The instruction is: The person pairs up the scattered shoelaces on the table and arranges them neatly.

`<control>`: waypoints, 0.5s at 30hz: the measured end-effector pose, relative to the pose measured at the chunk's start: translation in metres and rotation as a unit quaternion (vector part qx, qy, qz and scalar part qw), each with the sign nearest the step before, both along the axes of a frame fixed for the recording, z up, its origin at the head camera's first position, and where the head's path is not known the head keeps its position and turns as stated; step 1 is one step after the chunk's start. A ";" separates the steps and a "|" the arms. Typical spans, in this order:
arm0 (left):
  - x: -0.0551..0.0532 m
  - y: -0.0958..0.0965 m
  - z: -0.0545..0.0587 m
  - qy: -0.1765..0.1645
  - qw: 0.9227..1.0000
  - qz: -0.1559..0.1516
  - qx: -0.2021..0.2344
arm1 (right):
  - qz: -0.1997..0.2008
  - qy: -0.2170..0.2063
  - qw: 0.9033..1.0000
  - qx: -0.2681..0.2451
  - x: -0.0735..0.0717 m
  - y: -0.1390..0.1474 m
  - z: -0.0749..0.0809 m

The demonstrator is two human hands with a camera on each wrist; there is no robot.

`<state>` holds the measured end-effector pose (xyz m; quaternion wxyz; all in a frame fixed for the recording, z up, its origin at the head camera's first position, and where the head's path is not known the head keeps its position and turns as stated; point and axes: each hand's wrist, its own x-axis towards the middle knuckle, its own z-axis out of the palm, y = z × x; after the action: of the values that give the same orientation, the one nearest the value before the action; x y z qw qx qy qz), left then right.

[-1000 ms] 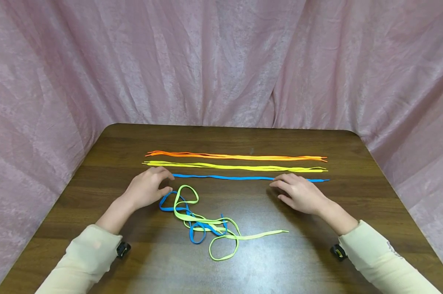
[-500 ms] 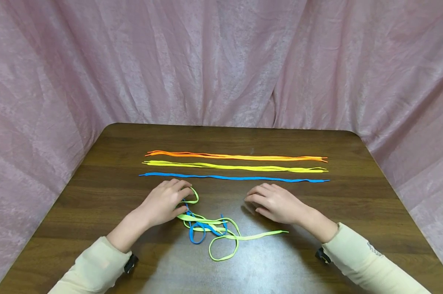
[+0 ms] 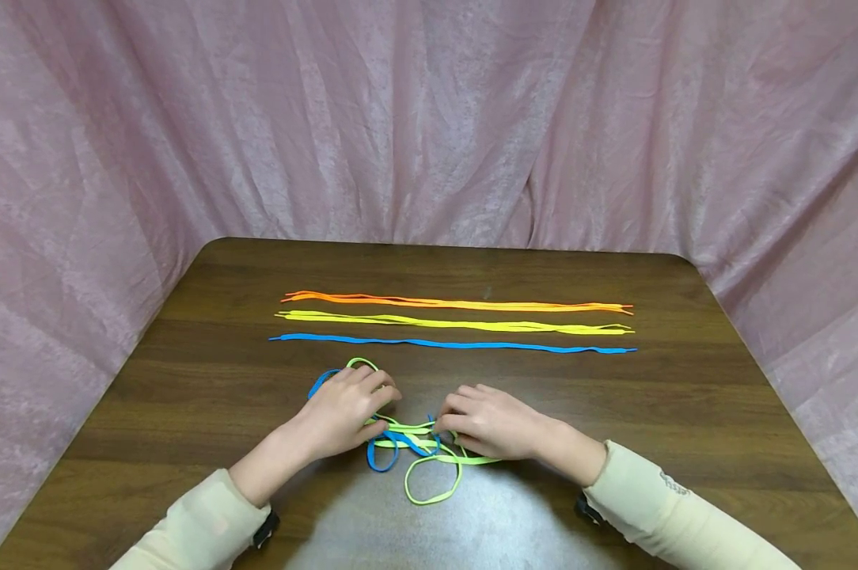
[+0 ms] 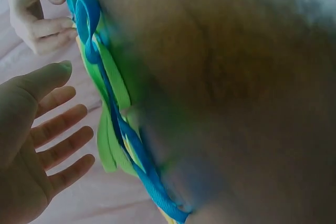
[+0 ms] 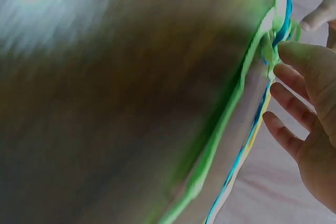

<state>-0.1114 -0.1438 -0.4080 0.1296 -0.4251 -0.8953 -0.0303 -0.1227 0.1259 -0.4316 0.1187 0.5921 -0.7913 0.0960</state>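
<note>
A light green shoelace (image 3: 433,499) and a blue shoelace (image 3: 381,469) lie loosely tangled on the table in front of me. My left hand (image 3: 345,412) hovers over the left part of this tangle, its fingers spread and nothing between them in the left wrist view. At the tangle's right side is my right hand (image 3: 499,426), covering part of the green lace. Its thumb and fingers stand apart in the right wrist view, with the fingertips close to the green lace (image 5: 226,114); whether they touch it I cannot tell.
Beyond the hands, a straight blue shoelace (image 3: 457,344), a yellow lace bundle (image 3: 465,324) and an orange lace bundle (image 3: 457,303) lie in parallel rows across the wooden table (image 3: 222,269). A pink curtain (image 3: 429,119) hangs behind the table.
Both hands have come inward and nearer the body, from the straight blue lace to the tangled pair. The laces show no clear movement.
</note>
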 end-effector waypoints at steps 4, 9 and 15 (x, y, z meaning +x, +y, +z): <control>0.003 0.003 -0.002 -0.012 1.000 -0.009 0.007 | 0.005 0.000 1.000 -0.002 0.003 -0.006 -0.003; 0.006 0.004 -0.003 -0.029 0.999 -0.013 0.014 | 0.017 0.006 1.000 -0.011 0.004 -0.011 -0.005; 0.009 0.006 -0.004 -0.019 0.999 -0.028 0.019 | 0.012 0.029 1.000 -0.006 0.004 -0.017 -0.005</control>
<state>-0.1029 -0.1374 -0.4115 0.1193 -0.4465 -0.8848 -0.0587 -0.1188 0.1092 -0.4362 0.1436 0.6033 -0.7799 0.0850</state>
